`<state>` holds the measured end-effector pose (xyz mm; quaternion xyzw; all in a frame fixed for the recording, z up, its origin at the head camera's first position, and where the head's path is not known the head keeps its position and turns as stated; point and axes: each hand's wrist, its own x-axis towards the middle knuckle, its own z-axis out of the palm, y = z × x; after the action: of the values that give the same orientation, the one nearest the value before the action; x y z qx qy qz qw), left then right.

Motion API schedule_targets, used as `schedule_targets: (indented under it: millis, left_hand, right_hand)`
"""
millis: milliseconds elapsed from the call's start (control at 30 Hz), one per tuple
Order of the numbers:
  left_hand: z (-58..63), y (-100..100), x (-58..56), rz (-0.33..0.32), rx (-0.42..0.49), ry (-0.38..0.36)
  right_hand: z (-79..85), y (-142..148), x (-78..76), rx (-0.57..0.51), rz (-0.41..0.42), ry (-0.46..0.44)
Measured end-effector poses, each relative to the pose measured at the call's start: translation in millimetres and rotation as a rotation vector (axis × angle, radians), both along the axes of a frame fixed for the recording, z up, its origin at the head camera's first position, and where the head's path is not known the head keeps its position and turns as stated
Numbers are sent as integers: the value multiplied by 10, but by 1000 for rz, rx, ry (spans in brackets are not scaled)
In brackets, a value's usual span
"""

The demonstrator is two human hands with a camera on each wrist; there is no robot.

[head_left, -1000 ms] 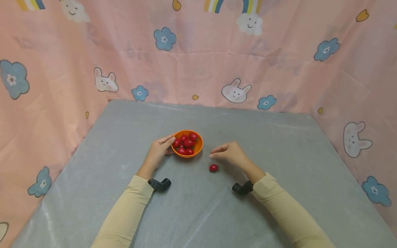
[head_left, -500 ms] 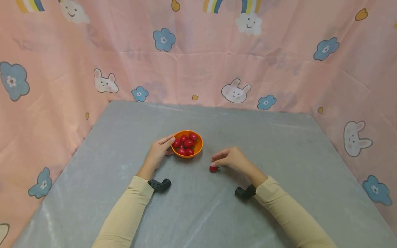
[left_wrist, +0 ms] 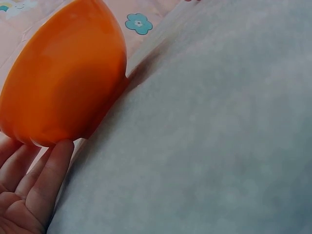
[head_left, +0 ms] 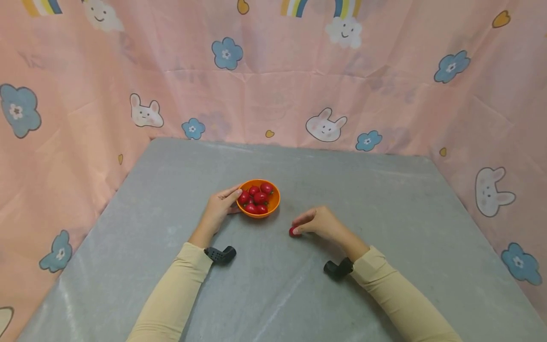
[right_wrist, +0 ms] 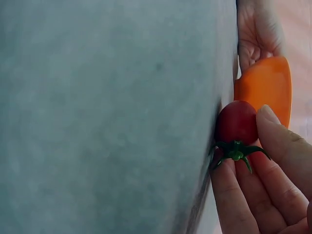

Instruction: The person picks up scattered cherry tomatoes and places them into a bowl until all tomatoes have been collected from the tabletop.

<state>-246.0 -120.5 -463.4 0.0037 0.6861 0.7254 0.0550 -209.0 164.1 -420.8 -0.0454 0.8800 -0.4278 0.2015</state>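
An orange bowl (head_left: 274,201) stands on the table, with several cherry tomatoes (head_left: 259,197) inside. My left hand (head_left: 215,213) grips its left side, thumb at the rim; the left wrist view has the other fingers (left_wrist: 51,178) against the bowl's lower wall. To the right of the bowl and nearer me, my right hand (head_left: 324,224) pinches a single cherry tomato (right_wrist: 237,122) between thumb and fingers. This tomato is red with a green stem cap and lies at the table surface. In the head view the fingertips cover part of it.
The grey-covered table (head_left: 265,285) reaches back to a pink printed curtain (head_left: 273,95) that also hangs along both sides. A black wrist camera (head_left: 221,255) sits on the left wrist, another black wrist camera (head_left: 338,269) on the right.
My right hand has come down and slightly toward me onto the loose cherry tomato, and its thumb and fingers have closed about it. The left hand and bowl have stayed put.
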Motion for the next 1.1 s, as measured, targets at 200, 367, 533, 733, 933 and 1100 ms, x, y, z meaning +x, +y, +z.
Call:
schedule_targets:
  millis: [200,367,533,733,933,1100]
  left_hand:
    - [11,2,-1,1,5,-11]
    - [12,6,0,-4,4,-13]
    - [19,13,10,5,3,-5]
    - [25,11,23,4,2,-2]
    - [26,1,34,-3,-13,-9]
    - [22,6,15,-1,3,-19]
  right_hand:
    - [13,-8,8,34,-13,15]
    - [39,-26,-23,-3,-59,-8]
    - [118,-58,-95,-29,-94,-4]
    - [260,-120,-189,-45,-98,28]
    - [352,-206,-277,-122,-91,70]
    - [400,-305,-341,-102,-102,88]
